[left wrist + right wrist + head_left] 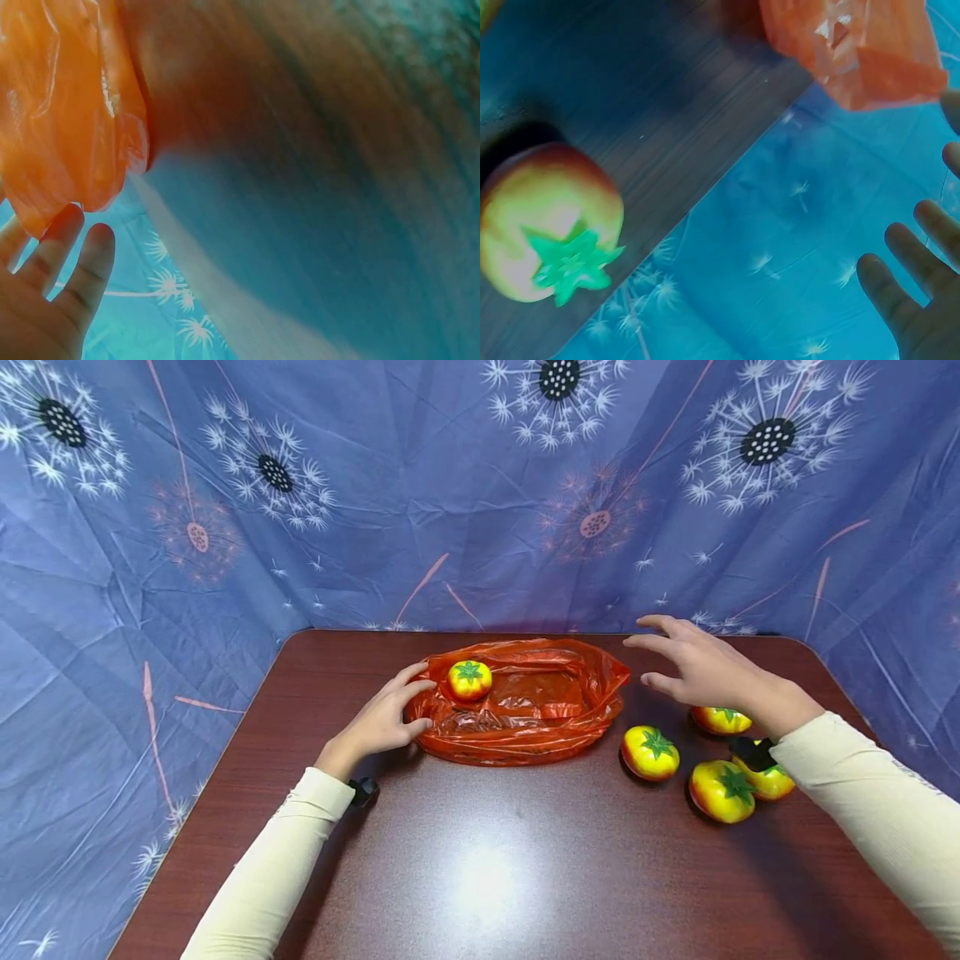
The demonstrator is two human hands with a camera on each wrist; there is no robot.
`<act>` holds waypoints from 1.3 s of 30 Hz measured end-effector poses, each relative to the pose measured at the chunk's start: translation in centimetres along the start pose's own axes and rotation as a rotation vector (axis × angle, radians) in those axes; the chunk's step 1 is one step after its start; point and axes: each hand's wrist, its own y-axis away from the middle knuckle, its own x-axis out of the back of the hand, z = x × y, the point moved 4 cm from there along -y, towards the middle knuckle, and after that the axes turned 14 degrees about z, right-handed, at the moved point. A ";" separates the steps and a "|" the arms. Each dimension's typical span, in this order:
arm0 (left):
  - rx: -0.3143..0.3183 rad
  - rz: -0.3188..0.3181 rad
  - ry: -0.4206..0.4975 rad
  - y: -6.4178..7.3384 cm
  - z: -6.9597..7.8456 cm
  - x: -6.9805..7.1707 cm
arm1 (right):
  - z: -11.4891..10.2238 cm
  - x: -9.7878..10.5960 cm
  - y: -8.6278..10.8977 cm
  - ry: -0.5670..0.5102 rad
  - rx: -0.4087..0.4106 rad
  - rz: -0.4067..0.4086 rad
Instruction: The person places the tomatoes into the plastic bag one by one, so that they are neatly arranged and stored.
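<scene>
My left hand [378, 720] rests fingers against the left edge of the orange plastic bag [525, 706] mid-table, not gripping. One tomato [470, 680] sits inside, far left. My right hand [701, 668] hovers open, fingers spread, right of the bag, above four loose tomatoes [650, 752], holding nothing.

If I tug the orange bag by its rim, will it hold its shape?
Probably not: the orange bag looks thin and crinkled, so it should flop. The tomato inside may roll. It would likely slide on the glossy table.
</scene>
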 end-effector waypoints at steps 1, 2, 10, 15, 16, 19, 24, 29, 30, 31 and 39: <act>0.000 0.000 0.001 0.0 0.0 0.0 | 0.2 0.2 0.2 -0.005 -0.010 -0.001; 0.000 0.002 0.002 0.0 0.0 0.0 | 0.4 0.3 0.4 -0.009 -0.022 0.001; -0.007 0.005 0.012 0.0 0.0 -0.1 | 2.5 0.7 1.6 0.021 -0.071 0.009; 0.005 0.003 0.016 0.0 -0.2 -0.1 | 4.0 1.1 2.1 0.066 -0.129 -0.065; 0.007 0.002 0.018 0.0 -0.2 -0.1 | 4.3 1.1 2.3 0.075 -0.136 -0.077; 0.002 0.005 0.024 0.0 -0.1 -0.1 | 5.3 0.8 2.8 0.087 -0.154 -0.122; -0.007 0.008 0.016 -0.1 -0.1 -0.3 | 7.0 -0.1 3.8 0.105 -0.181 -0.200; 0.010 0.003 0.015 -0.1 -0.2 -0.1 | 8.2 -0.8 4.4 0.086 -0.211 -0.223; 0.014 0.004 0.018 -0.1 -0.3 -0.1 | 8.4 -1.0 4.5 0.076 -0.218 -0.230; 0.014 0.006 0.019 -0.1 -0.3 -0.1 | 8.5 -1.2 4.7 0.064 -0.225 -0.236; -0.001 0.009 0.031 -0.2 -0.2 -0.1 | 9.1 -2.5 6.5 -0.024 -0.242 -0.213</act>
